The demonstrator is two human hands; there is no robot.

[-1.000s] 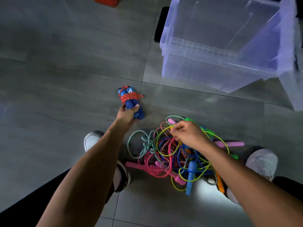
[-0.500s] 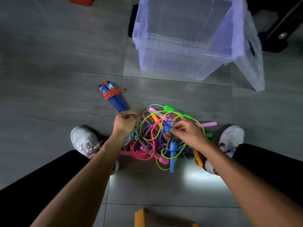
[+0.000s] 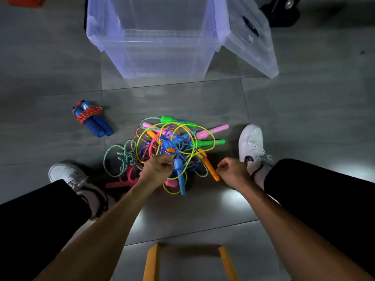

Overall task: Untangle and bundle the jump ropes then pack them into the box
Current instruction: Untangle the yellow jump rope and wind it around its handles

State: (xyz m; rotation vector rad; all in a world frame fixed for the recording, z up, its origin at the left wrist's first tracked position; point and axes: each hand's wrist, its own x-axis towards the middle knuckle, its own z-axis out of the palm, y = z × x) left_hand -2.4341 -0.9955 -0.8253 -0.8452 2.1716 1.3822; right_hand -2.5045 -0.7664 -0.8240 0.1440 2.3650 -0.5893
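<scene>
Now both hands [image 3: 157,169] back from tangled ropes [image 3: 172,147], bundle [image 3: 91,118] aside.

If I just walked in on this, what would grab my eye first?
Probably the bright tangle of jump ropes on the grey floor between the person's white shoes, with the left hand at its near edge. Next, the big clear plastic box standing open just beyond it. Off to the left lies one bundled rope with blue handles, wound in red cord.
</scene>
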